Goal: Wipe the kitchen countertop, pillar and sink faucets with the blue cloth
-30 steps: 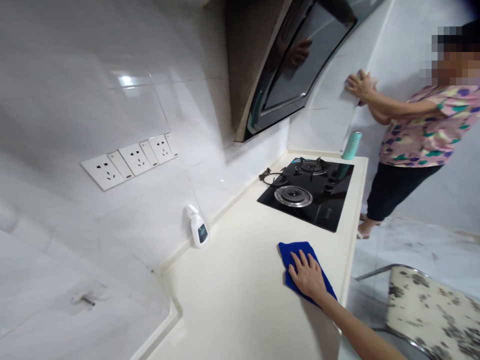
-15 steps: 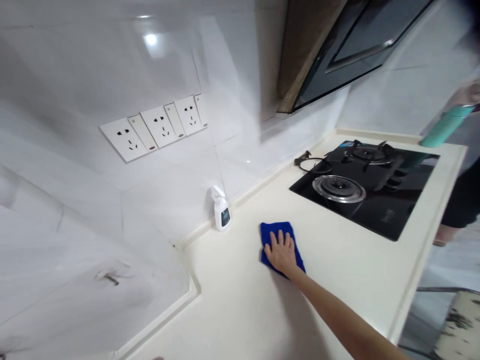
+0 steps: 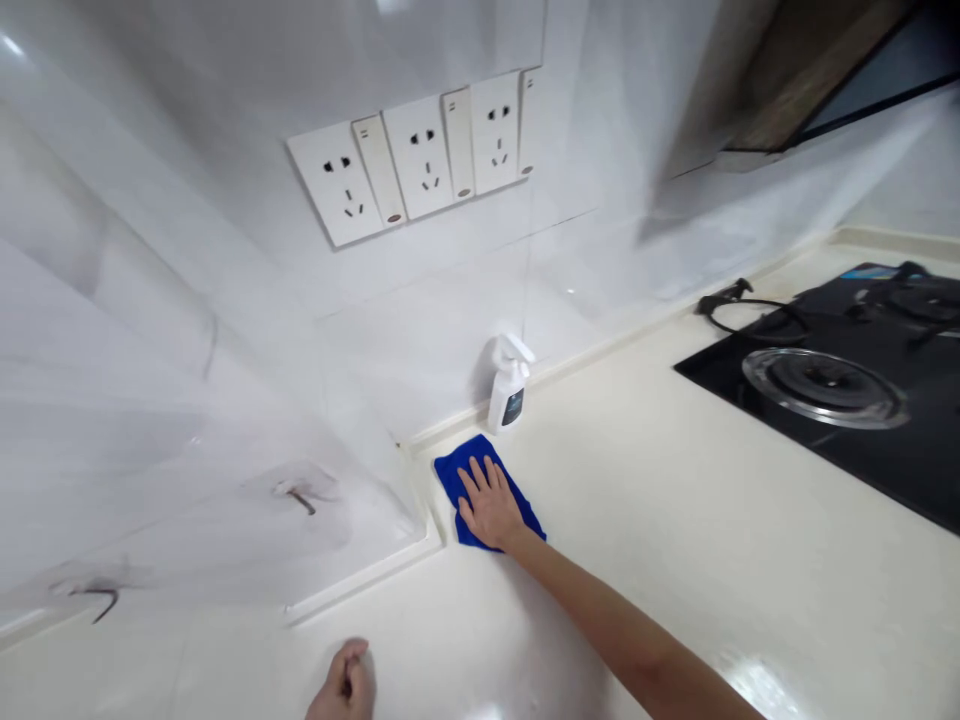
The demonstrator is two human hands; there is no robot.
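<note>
My right hand lies flat with its fingers spread on a blue cloth, pressing it against the cream countertop. The cloth sits in the counter's back corner, beside the raised edging. Just behind it stands a white spray bottle with a dark label, upright against the wall and not touched by either hand. At the bottom edge of the view, my left hand is partly seen over the counter, its fingers curled in; nothing shows in it.
A black gas hob is set into the counter at the right, with a black cable behind its near burner. Wall sockets run above the bottle. Two hooks stick out of the left wall. A range hood hangs at upper right.
My right hand has slid the cloth left, into the corner near the bottle. More of my left hand has come into view. The camera has turned left, so the person by the hob is out of sight.
</note>
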